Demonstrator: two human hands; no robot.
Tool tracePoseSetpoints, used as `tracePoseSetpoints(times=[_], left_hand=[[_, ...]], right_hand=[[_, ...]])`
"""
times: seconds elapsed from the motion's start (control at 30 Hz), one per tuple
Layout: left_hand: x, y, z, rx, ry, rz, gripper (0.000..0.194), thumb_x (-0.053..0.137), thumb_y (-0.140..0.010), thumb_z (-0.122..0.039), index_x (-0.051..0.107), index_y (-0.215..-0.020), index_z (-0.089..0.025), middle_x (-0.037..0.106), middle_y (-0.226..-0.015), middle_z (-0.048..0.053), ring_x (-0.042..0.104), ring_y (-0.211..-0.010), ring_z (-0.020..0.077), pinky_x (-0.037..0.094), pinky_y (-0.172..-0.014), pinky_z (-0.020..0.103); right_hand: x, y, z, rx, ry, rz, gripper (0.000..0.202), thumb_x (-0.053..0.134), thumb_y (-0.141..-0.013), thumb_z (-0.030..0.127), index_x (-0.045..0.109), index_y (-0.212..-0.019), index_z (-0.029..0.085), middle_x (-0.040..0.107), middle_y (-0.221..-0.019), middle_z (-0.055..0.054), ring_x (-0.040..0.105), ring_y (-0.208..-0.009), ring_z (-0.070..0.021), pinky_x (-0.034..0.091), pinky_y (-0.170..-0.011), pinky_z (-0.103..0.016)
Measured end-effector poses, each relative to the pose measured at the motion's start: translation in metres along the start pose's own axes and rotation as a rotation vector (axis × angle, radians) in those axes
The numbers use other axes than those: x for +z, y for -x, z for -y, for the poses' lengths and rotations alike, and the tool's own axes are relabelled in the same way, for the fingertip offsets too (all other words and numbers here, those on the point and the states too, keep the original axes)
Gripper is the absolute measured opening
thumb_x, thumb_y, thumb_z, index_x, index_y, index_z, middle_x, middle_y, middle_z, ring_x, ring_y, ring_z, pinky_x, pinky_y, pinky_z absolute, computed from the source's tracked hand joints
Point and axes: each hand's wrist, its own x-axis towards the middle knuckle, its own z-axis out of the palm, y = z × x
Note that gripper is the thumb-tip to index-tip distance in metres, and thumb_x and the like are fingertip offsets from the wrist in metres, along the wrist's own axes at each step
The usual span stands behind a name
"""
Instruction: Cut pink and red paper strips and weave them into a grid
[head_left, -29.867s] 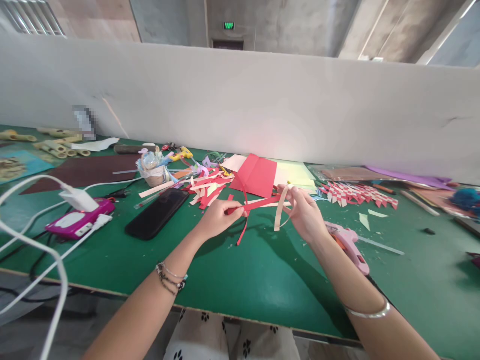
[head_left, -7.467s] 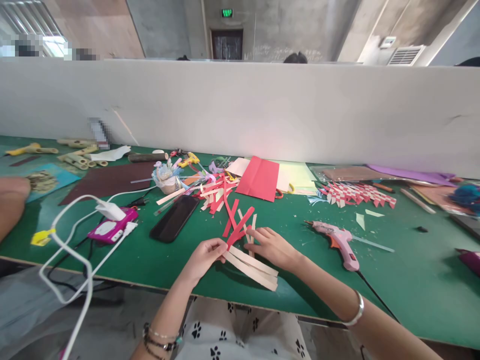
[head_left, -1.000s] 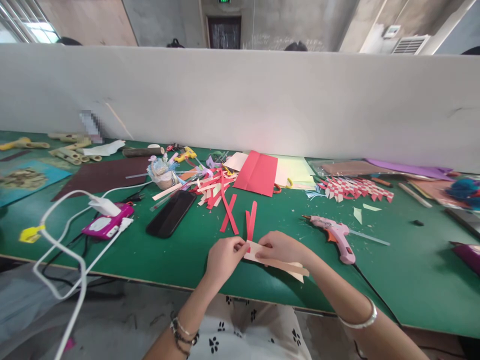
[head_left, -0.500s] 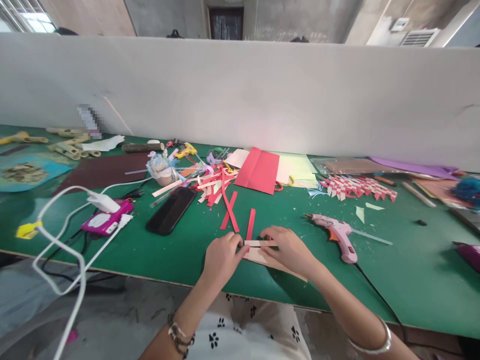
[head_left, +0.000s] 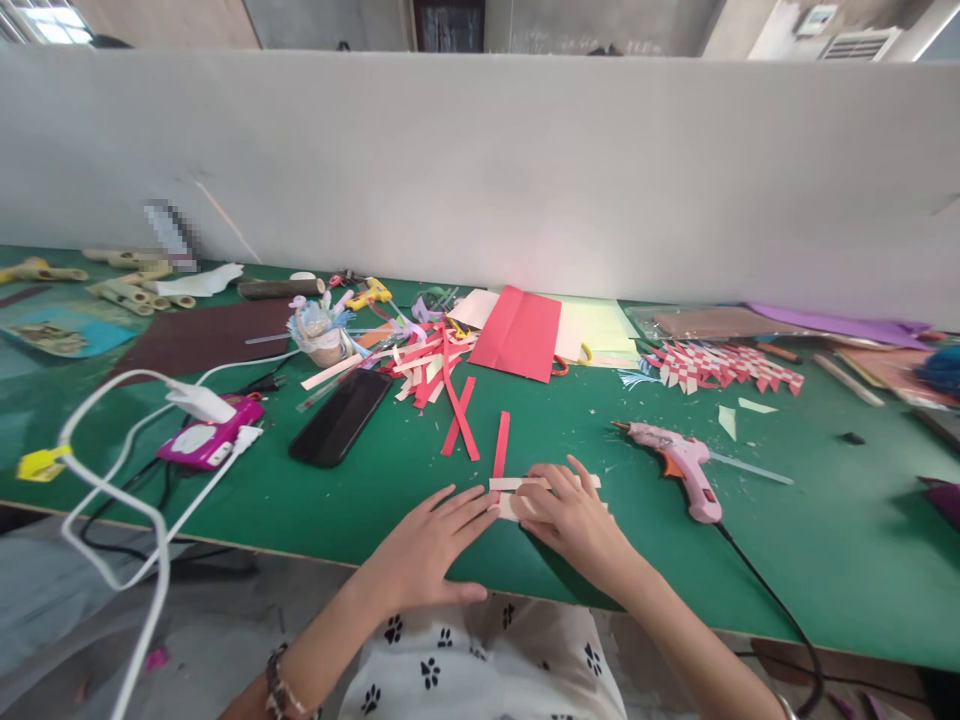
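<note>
My left hand (head_left: 431,550) lies flat near the table's front edge, fingers spread, its fingertips at the left end of the cream paper pieces. My right hand (head_left: 574,515) is bent over those pieces, its thumb and fingers closing on the lower cream paper strip (head_left: 507,507). Just above runs a thin cream strip (head_left: 498,484), partly covered by the right fingers. A red paper strip (head_left: 502,440) stands away from me at a right angle, its near end at the cream strips. How the strips join under the fingers is hidden.
Right of my hands lies a pink glue gun (head_left: 686,465) with its cord over the front edge. To the left are a black phone (head_left: 341,418), a magenta power strip (head_left: 214,432) and white cables. Behind are loose paper strips (head_left: 427,365), red paper (head_left: 517,335) and a woven red-white piece (head_left: 720,367).
My left hand has let go of the strips' left end, moved toward me and spread flat. My right hand has shifted slightly, and more of the thin cream strip shows on its right.
</note>
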Motion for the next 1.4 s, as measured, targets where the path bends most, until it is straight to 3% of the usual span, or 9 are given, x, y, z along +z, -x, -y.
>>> tracePoseSetpoints(times=[0.17, 0.33, 0.53, 0.73, 0.93, 1.13, 1.4], left_hand=[[0.007, -0.009, -0.012, -0.055, -0.105, 0.022, 0.078, 0.029, -0.079, -0.066, 0.021, -0.139, -0.015, 0.028, -0.142, 0.01, 0.025, -0.129, 0.0269, 0.016, -0.104, 0.042], [0.019, -0.019, -0.024, -0.107, -0.18, -0.017, 0.078, 0.028, -0.081, -0.065, 0.019, -0.139, -0.013, 0.026, -0.142, 0.012, 0.026, -0.128, 0.0275, 0.019, -0.103, 0.043], [0.022, -0.015, -0.02, -0.129, -0.176, -0.112, 0.076, 0.032, -0.079, -0.066, 0.02, -0.138, -0.021, 0.017, -0.145, 0.011, 0.018, -0.131, 0.0282, 0.021, -0.103, 0.042], [0.021, -0.015, -0.019, -0.113, -0.172, -0.057, 0.078, 0.024, -0.079, -0.069, 0.018, -0.139, -0.02, 0.019, -0.145, 0.01, 0.017, -0.132, 0.0264, 0.017, -0.103, 0.042], [0.019, -0.016, -0.02, -0.118, -0.191, -0.029, 0.079, 0.025, -0.078, -0.07, 0.021, -0.138, -0.018, 0.021, -0.144, 0.009, 0.018, -0.131, 0.0267, 0.016, -0.103, 0.042], [0.018, -0.017, -0.021, -0.118, -0.216, -0.027, 0.078, 0.024, -0.079, -0.069, 0.024, -0.137, -0.017, 0.022, -0.144, 0.009, 0.02, -0.13, 0.0274, 0.017, -0.101, 0.043], [0.019, -0.018, -0.023, -0.14, -0.243, -0.019, 0.079, 0.03, -0.077, -0.069, 0.024, -0.137, -0.019, 0.022, -0.144, 0.009, 0.02, -0.13, 0.0278, 0.017, -0.101, 0.044]], right_hand=[[-0.008, -0.002, -0.01, 0.017, -0.024, -0.012, 0.015, 0.048, -0.084, 0.028, 0.055, -0.096, 0.023, 0.056, -0.107, -0.006, 0.052, -0.101, -0.0196, 0.016, -0.1, -0.049], [-0.008, -0.006, -0.014, 0.037, -0.094, -0.023, 0.021, 0.04, -0.088, 0.021, 0.053, -0.104, 0.024, 0.058, -0.109, -0.006, 0.053, -0.101, -0.0169, 0.018, -0.099, -0.045], [0.004, -0.01, -0.009, 0.011, -0.111, -0.001, 0.022, 0.04, -0.089, 0.024, 0.055, -0.105, 0.027, 0.058, -0.111, -0.003, 0.052, -0.103, -0.0167, 0.018, -0.099, -0.044], [0.005, -0.012, -0.007, -0.013, -0.048, 0.012, 0.024, 0.04, -0.09, 0.024, 0.053, -0.109, 0.027, 0.059, -0.109, -0.004, 0.052, -0.102, -0.0165, 0.018, -0.099, -0.045], [-0.002, -0.013, -0.008, -0.055, -0.01, 0.058, 0.024, 0.04, -0.09, 0.023, 0.055, -0.108, 0.026, 0.059, -0.106, -0.004, 0.052, -0.098, -0.0158, 0.026, -0.095, -0.038], [-0.001, -0.014, -0.014, 0.119, 0.127, -0.015, 0.024, 0.043, -0.087, 0.022, 0.057, -0.106, 0.02, 0.059, -0.1, -0.008, 0.053, -0.091, -0.0201, 0.028, -0.09, -0.04], [0.001, -0.025, 0.001, 0.325, 0.123, -0.027, 0.021, 0.04, -0.089, 0.032, 0.058, -0.092, 0.021, 0.06, -0.09, -0.004, 0.053, -0.084, -0.0201, 0.024, -0.077, -0.038]])
